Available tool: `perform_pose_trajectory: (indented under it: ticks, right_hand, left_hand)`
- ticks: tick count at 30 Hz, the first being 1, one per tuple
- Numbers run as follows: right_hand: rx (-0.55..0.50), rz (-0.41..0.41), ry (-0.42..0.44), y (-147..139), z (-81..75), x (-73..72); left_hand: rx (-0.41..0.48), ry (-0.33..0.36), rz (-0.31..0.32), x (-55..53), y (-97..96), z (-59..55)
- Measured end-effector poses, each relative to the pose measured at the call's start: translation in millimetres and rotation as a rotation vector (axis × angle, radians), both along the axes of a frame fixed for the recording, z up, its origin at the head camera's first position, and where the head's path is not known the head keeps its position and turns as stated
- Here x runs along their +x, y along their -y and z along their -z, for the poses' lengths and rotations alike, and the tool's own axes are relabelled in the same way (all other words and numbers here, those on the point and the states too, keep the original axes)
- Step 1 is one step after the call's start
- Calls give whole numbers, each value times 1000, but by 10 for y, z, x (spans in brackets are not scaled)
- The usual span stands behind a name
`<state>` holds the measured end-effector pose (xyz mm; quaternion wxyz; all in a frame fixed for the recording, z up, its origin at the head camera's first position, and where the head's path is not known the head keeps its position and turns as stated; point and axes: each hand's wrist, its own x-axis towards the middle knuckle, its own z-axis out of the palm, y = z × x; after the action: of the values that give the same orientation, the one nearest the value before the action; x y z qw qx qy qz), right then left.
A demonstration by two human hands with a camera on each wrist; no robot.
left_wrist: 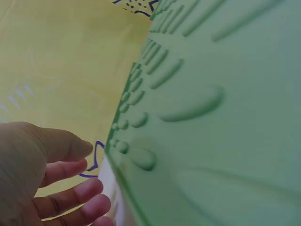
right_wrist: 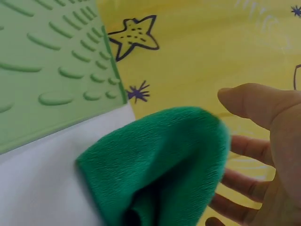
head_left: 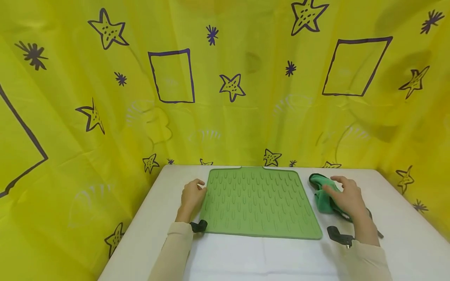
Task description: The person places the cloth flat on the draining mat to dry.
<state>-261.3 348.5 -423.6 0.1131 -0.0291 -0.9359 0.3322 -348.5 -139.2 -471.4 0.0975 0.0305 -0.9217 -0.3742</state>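
A green ribbed drying mat lies flat on the white table. My left hand is beside the mat's left edge, its fingers loosely bent with nothing between them. In the left wrist view, the left thumb and fingers are apart from each other, close to the mat's rim. A crumpled green cloth with dark edging lies right of the mat. My right hand is over the cloth's right side. In the right wrist view, the right thumb stands away from the raised cloth, and the fingertips are partly hidden behind it.
The white table extends around the mat. Yellow curtains with star and frame drawings surround it at the back and sides. A thin dark strip shows beside the right wrist. Each wrist wears a black camera mount.
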Motion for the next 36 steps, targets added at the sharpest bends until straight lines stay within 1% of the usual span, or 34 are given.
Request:
perform_pose_trajectory:
  ticks: [4, 8, 14, 17, 22, 24, 26, 32, 36]
  right_hand:
    - [10, 16, 109, -27, 99, -44]
    - [16, 25, 175, -30, 186, -91]
    - [40, 42, 218, -47, 288, -157]
    - [71, 37, 234, -67, 331, -167]
    - [112, 30, 255, -113, 386, -160]
    - [112, 36, 248, -140, 402, -155]
    - [109, 42, 222, -160, 418, -155]
    - [112, 44, 79, -193, 461, -147]
    - [100, 84, 28, -191, 447, -133]
  left_hand:
    - [-5, 21, 10, 0, 2, 22]
    - [-17, 26, 23, 11, -7, 42]
    - [-44, 23, 15, 31, 3, 60]
    - [-53, 15, 9, 31, 12, 62]
    - [-63, 4, 21, 23, 4, 67]
    - [-64, 3, 29, 19, -4, 72]
    - [-62, 5, 27, 17, -10, 73]
    - [-57, 3, 25, 5, -18, 86]
    - [-60, 3, 18, 3, -14, 98]
